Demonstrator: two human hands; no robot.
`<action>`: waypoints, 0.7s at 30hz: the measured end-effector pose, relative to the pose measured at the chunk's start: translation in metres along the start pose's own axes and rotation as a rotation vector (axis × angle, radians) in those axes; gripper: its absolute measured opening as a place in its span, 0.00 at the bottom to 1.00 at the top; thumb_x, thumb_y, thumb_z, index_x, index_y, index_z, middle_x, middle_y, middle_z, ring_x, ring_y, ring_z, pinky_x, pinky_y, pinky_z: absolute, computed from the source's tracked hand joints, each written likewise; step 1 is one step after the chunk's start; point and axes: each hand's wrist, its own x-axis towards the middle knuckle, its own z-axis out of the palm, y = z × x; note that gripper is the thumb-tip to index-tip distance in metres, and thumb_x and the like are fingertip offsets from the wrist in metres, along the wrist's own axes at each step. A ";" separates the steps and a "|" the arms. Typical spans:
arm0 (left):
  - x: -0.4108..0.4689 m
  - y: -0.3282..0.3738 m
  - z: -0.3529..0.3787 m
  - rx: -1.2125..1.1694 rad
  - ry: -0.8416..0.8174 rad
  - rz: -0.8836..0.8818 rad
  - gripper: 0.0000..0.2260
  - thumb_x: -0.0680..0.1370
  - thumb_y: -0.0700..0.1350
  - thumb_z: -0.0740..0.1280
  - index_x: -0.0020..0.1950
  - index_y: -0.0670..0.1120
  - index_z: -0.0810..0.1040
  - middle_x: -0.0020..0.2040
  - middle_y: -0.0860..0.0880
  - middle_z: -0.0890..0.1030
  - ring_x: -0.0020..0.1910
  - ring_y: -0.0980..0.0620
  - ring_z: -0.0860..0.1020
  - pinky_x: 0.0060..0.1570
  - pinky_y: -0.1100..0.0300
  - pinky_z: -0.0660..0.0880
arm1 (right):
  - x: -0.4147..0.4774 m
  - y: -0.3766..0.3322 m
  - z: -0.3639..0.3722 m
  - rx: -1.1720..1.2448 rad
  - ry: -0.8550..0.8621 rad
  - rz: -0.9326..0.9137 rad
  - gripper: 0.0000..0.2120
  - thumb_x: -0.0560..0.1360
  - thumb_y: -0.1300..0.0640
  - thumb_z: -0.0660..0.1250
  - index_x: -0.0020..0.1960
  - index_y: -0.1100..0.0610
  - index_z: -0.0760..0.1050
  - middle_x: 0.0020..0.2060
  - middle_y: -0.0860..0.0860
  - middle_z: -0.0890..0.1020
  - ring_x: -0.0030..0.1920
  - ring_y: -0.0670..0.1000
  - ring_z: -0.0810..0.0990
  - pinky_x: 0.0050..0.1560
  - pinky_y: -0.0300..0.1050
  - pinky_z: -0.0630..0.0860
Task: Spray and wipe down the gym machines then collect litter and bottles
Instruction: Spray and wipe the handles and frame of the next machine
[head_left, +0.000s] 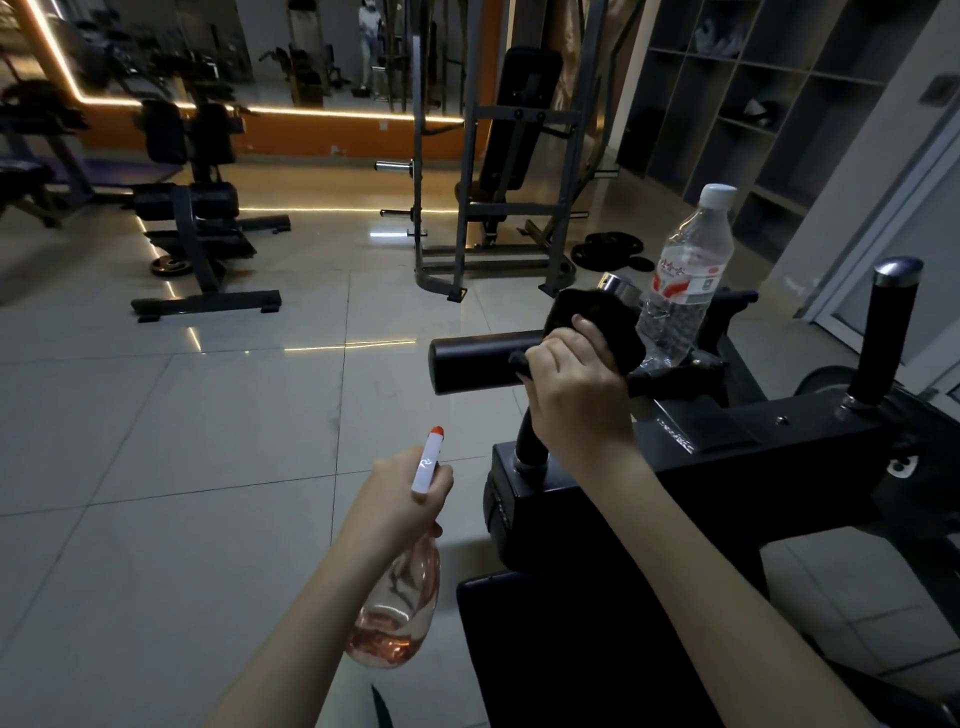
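Observation:
My right hand (574, 384) grips a black cloth (597, 325) and presses it on the black foam roller pad (478, 361) of the black gym machine (727, 467) at the right. My left hand (400, 501) holds a clear pink spray bottle (400, 608) by its neck, its white head with orange tip (430, 457) pointing away from me. A clear plastic water bottle (685, 275) with a white cap and red label stands upright on the machine just right of the cloth.
An upright black handle (885, 332) rises from the machine at the far right. A bench rack (498, 171) and weight plates (608, 252) stand beyond; another machine (197, 208) is at the left. Grey cubby shelves (753, 104) line the right wall. Pale tiled floor (208, 441) lies at the left.

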 end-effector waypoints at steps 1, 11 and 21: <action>0.000 0.000 -0.001 0.002 0.005 0.003 0.15 0.80 0.45 0.58 0.34 0.42 0.64 0.30 0.45 0.70 0.26 0.50 0.81 0.30 0.56 0.65 | -0.003 -0.003 0.001 0.011 -0.006 0.004 0.06 0.69 0.67 0.71 0.36 0.62 0.76 0.34 0.57 0.81 0.42 0.57 0.82 0.65 0.49 0.67; -0.005 0.011 -0.009 0.047 0.068 0.091 0.14 0.80 0.45 0.58 0.38 0.37 0.70 0.32 0.43 0.73 0.23 0.55 0.77 0.32 0.54 0.70 | -0.051 -0.037 0.002 0.210 -0.106 0.069 0.12 0.76 0.57 0.60 0.38 0.62 0.76 0.35 0.56 0.81 0.43 0.57 0.81 0.63 0.46 0.66; -0.010 0.015 -0.013 0.026 0.057 0.122 0.13 0.81 0.45 0.58 0.39 0.40 0.69 0.32 0.44 0.75 0.27 0.53 0.82 0.29 0.60 0.70 | -0.071 -0.037 -0.037 0.744 -0.130 0.661 0.14 0.78 0.53 0.59 0.47 0.62 0.78 0.39 0.51 0.80 0.40 0.47 0.75 0.43 0.37 0.71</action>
